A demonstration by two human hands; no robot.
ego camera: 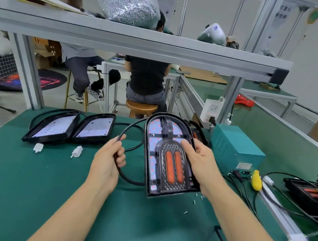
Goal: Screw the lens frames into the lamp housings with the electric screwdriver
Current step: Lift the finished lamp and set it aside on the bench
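The green bench mat (22,183) sits under an aluminium shelf (136,41) carrying a clear bag of screws (129,4). Your right hand (199,162) grips the right edge of the lamp housing (166,158), thumb pressed on the lens frame (172,163), whose two orange strips face you; the housing is tilted up, its lower edge near the mat. Your left hand (111,156) is closed around the black cable (126,175) that loops to the housing's left side. Two further housings (71,128) lie open side by side at the far left of the mat, with two white connectors (58,149) just in front of them. Loose screws (197,200) are scattered just below the held housing. A teal power box (235,149) stands to the right, a yellow-handled tool (257,180) beside it; I cannot tell if this is the screwdriver. More lamp units (311,193) lie at the far right.
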